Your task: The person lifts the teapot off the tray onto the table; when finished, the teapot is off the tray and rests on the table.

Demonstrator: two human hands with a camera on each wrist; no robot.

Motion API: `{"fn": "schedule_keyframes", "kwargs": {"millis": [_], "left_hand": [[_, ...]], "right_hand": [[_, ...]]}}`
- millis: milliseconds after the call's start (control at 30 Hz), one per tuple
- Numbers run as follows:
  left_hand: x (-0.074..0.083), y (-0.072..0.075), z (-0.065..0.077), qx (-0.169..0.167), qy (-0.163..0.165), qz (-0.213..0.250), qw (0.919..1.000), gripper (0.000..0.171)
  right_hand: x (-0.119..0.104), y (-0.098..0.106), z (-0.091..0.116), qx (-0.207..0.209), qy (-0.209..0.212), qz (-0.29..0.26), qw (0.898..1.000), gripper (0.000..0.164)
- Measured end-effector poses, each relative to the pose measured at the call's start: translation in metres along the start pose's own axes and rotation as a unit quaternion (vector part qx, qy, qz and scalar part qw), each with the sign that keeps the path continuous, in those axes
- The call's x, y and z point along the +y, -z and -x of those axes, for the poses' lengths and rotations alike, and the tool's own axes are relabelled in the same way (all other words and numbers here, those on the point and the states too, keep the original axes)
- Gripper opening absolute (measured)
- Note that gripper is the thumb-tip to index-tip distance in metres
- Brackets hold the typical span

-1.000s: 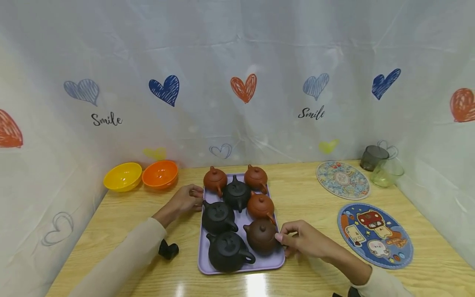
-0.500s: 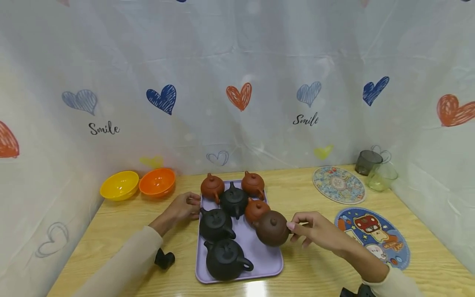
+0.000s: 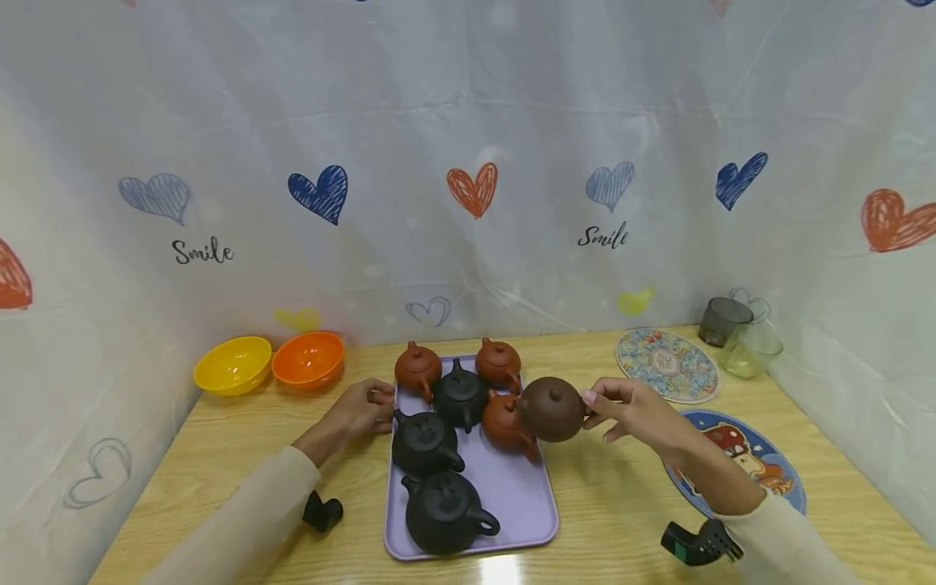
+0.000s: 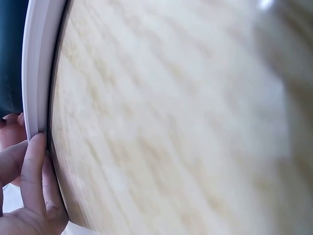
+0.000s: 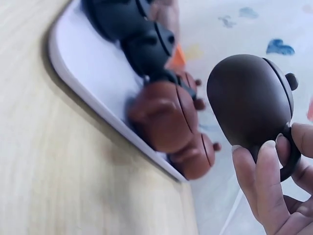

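Note:
A dark brown teapot [image 3: 550, 413] hangs in the air over the right edge of the lilac tray [image 3: 512, 504]. My right hand [image 3: 636, 414] pinches it by its handle, seen closely in the right wrist view. At the tray's left side, my left hand [image 3: 360, 409] holds the rim with its fingertips. Black teapots [image 3: 446, 512] line the tray's left half, with another black one [image 3: 461, 396] further back. Reddish-brown teapots [image 3: 418, 367] stand at the far end, and one [image 3: 504, 422] sits partly hidden behind the lifted pot.
Yellow [image 3: 232, 366] and orange [image 3: 309, 360] bowls stand at the back left. A patterned round mat [image 3: 667, 364] and a blue cartoon mat [image 3: 775, 467] lie to the right. Near the back right corner are a dark cup [image 3: 724, 321] and a greenish clear cup [image 3: 749, 349].
My right hand has lifted the dark brown teapot from the tray's front right and carried it up, back and to the right. My left hand stays at the rim.

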State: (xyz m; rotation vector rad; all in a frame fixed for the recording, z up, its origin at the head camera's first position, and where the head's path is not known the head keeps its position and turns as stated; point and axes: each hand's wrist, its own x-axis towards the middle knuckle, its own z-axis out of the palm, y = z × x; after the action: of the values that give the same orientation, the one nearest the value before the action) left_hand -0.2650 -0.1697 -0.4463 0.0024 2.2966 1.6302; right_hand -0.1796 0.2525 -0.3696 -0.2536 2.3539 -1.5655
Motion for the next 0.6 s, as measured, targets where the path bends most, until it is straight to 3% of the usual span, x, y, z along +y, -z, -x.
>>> {"fn": "schedule_keyframes", "kwargs": {"millis": [600], "left_hand": [[0.004, 0.003, -0.001, -0.016, 0.004, -0.018, 0.9997, 0.036]], "right_hand": [[0.017, 0.041, -0.060, 0.064, -0.023, 0.009, 0.998, 0.035]]}}
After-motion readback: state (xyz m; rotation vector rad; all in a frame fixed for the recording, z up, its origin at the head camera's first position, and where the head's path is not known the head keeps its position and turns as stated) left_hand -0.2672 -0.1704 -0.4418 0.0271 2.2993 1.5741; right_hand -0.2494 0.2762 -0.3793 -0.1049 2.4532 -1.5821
